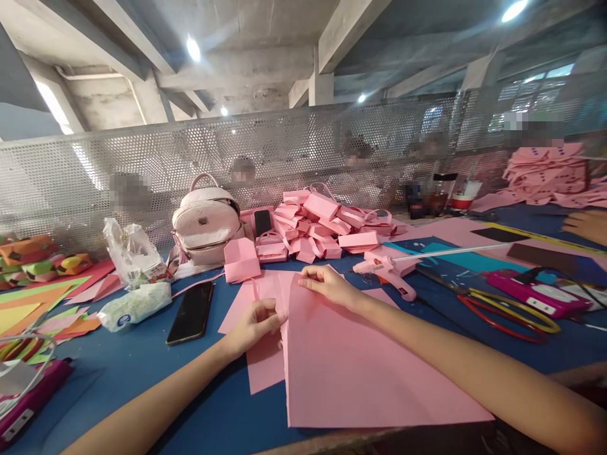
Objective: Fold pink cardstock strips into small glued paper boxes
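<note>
A large pink paper sheet [351, 366] lies on the blue table [137, 373] in front of me, over other pink sheets. My left hand [253, 323] pinches the sheet's left edge near its top. My right hand [327, 284] grips the sheet's far top edge between thumb and fingers. A small folded pink paper box [241, 259] stands just beyond my hands.
A black phone [190, 312] lies left of the sheets, beside a plastic bag [135, 306]. A pink backpack [206, 221] and a heap of folded pink boxes [327, 227] sit behind. A pink glue gun [389, 268] and scissors [507, 309] lie right. Coloured paper [33, 303] is stacked left. Another person's hand [588, 224] shows at far right.
</note>
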Motion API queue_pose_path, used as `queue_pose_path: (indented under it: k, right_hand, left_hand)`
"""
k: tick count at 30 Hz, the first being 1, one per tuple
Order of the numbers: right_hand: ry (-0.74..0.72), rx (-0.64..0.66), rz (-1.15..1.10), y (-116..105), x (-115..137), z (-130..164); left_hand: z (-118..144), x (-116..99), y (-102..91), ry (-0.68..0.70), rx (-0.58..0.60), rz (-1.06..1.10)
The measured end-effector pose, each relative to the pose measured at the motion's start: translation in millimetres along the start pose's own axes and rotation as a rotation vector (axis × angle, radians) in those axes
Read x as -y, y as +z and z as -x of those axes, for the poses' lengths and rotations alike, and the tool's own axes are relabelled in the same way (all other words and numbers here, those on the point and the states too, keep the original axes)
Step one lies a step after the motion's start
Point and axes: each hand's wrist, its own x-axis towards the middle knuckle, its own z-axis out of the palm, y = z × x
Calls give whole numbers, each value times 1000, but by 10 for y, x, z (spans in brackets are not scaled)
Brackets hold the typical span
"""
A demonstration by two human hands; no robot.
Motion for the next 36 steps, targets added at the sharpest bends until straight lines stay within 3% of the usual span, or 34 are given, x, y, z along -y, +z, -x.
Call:
queue_pose_path:
  k: [3,9,15,19,23,25,26,28,29,30,31,33,35,36]
  right_hand:
    - [-16,-48,36,8,24,0]
    - [-75,-168,122,-139,265,-17]
    - [-151,-347,240,-437,654,61]
    - [-115,-423,179,-490,774,172]
    - [90,-279,-139,-361,815,415]
    - [171,-48,-235,-295,835,550]
    - [186,152,-249,-277,847,603]
    - [185,582,-237,-272,868,661]
    - [177,733,-205,-279,876,663]
    - [167,785,-163,-287,878,648]
    - [156,746,-124,-290,876,620]
    - [125,524,-104,-270,858,542]
    - [99,370,-171,-216,828,459]
    - [92,357,-212,-183,809,421]
  left_hand:
    - [-30,-51,-4,-11,3,20]
    - [-25,-416,-201,-195,230,-39]
    - [234,-784,-335,-189,116,-70]
    - [220,-804,-316,-167,-132,-179]
    - [68,-864,-424,-17,-349,10]
    - [7,-961,-496,53,-389,42]
    - [-15,-1019,-521,76,-394,40]
    - [-47,-1132,-529,94,-352,6]
    - [-60,-1177,-508,94,-292,-32]
    - [-73,-1210,-469,87,-204,-88]
    - [-89,-1227,-415,72,-96,-154]
    - [-132,-1213,-277,42,122,-282]
    - [-184,-1146,-134,32,254,-348]
    - [-210,-1100,-73,37,286,-365]
